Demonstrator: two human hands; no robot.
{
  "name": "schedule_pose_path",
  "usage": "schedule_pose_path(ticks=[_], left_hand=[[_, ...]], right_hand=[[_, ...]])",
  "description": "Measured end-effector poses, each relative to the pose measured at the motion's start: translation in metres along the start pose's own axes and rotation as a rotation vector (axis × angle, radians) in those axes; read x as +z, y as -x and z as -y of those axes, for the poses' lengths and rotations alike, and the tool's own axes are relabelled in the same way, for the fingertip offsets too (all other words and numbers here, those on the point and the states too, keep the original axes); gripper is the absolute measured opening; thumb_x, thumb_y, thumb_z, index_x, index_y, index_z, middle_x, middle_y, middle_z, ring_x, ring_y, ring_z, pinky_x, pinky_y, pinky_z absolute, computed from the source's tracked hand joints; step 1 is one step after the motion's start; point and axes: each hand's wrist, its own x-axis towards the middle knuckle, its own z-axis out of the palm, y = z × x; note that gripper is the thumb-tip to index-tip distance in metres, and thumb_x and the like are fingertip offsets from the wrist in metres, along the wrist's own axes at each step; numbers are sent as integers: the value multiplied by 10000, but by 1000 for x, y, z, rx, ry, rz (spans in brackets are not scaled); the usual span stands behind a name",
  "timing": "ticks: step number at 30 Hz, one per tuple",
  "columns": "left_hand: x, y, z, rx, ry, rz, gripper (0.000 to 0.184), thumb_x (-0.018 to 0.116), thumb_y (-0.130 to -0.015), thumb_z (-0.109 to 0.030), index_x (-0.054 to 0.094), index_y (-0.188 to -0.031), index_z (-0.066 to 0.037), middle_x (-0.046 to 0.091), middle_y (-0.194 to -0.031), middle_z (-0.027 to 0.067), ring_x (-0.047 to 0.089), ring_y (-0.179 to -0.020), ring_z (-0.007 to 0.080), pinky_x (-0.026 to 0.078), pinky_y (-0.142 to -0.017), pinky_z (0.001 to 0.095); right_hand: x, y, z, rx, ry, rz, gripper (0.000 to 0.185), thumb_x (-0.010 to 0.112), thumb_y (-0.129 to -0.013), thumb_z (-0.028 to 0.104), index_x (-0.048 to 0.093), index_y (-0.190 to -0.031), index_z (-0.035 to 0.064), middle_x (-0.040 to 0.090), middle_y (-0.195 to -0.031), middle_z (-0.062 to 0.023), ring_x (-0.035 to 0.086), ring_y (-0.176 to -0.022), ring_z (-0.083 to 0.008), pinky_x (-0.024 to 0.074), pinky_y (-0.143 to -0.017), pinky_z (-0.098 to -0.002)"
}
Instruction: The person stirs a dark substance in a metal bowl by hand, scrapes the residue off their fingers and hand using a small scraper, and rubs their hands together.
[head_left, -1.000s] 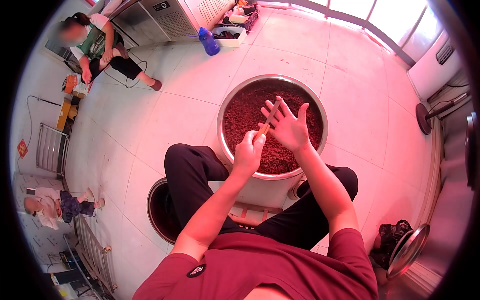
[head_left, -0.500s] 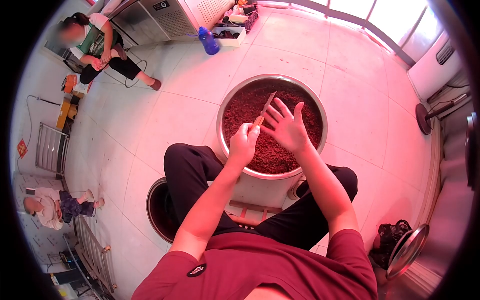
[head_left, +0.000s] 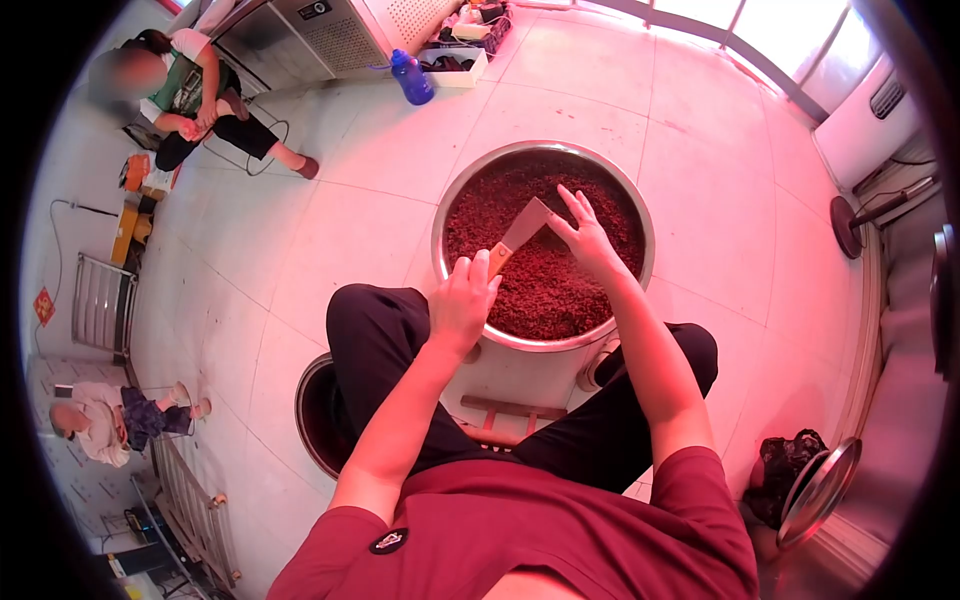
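Note:
My left hand (head_left: 462,305) is closed around the wooden handle of a putty knife (head_left: 523,225). Its flat metal blade points up and to the right, over a large round metal pot (head_left: 643,262). Dark red, crumbly stuff (head_left: 545,300) fills much of the pot, which stands on the floor in front of my knees. My right hand (head_left: 590,243) is above the pot's right half, fingers stretched out and apart. Its lower fingers are at the blade's far corner; whether they touch it I cannot tell.
A dark bucket (head_left: 308,425) stands by my left leg, and a low wooden stool (head_left: 510,408) lies between my legs. A blue bottle (head_left: 412,78) stands at the back. Two people sit at the left. At the right are a black bag (head_left: 785,465) and a round metal lid (head_left: 825,495).
My left hand has moved left and down and turned the putty knife, so its broad blade face shows. My right hand has turned from palm up to side-on, its fingers at the blade's corner.

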Motion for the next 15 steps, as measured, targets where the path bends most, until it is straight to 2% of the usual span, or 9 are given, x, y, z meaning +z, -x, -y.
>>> schedule_pose_path(ticks=[2,3,6,7,8,10,11,14,15], left_hand=[[-2,1,2,16,-17,9,416,641,-839,-250,500,-1191,-81,524,-869,89,616,-706,284,509,-560,390],[-3,2,2,24,-29,19,415,642,-837,-250,502,-1190,-83,523,-868,86,616,-704,280,510,-562,387],[-4,4,0,1,40,15,390,631,-848,-249,509,-1181,-87,543,-891,97,621,-724,295,509,-585,398],[-4,4,1,-11,78,5,379,625,-855,-248,511,-1178,-87,554,-903,104,623,-734,305,509,-596,405],[-5,4,2,-59,165,10,365,615,-864,-249,511,-1174,-87,568,-921,114,623,-753,321,506,-612,416],[-5,7,5,-163,339,16,339,596,-883,-251,511,-1167,-87,596,-956,136,622,-790,352,500,-644,439],[-6,8,5,-217,468,49,321,569,-904,-260,504,-1168,-89,617,-988,161,613,-834,385,486,-676,465],[-13,17,-15,-257,491,139,322,573,-902,-264,507,-1163,-86,619,-982,163,612,-832,389,484,-683,467],[-10,21,-22,-187,504,96,339,579,-895,-274,513,-1171,-88,619,-964,153,616,-811,381,492,-660,459]], right_hand=[[0,-1,3,-194,-130,55,585,611,-846,465,454,-1376,277,150,-1544,-152,154,-1420,-334,173,-1134,-451],[-3,4,12,-210,30,127,551,596,-877,420,464,-1373,220,186,-1533,-156,172,-1415,-329,197,-1133,-403],[-8,-5,4,98,-62,276,535,547,-921,383,461,-1362,92,235,-1517,-153,171,-1416,-314,180,-1139,-397],[-12,-7,9,295,-546,228,643,538,-912,479,442,-1350,18,258,-1510,-142,209,-1404,-318,193,-1135,-411],[-11,-3,15,489,-854,14,845,523,-854,611,351,-1381,-26,273,-1500,-147,257,-1385,-317,210,-1130,-453],[-15,-1,13,329,-1521,180,1051,456,-773,742,184,-1439,-24,267,-1501,-136,229,-1394,-316,228,-1116,-502],[-15,-1,12,280,-1600,179,1064,453,-765,750,174,-1441,-22,263,-1502,-137,229,-1394,-310,227,-1114,-517],[-17,-2,27,137,-1759,177,1089,446,-747,768,155,-1446,-16,254,-1505,-139,227,-1396,-290,224,-1107,-552],[-18,-1,28,96,-1762,176,1089,445,-747,770,157,-1447,-14,254,-1505,-139,225,-1398,-282,223,-1105,-557]])
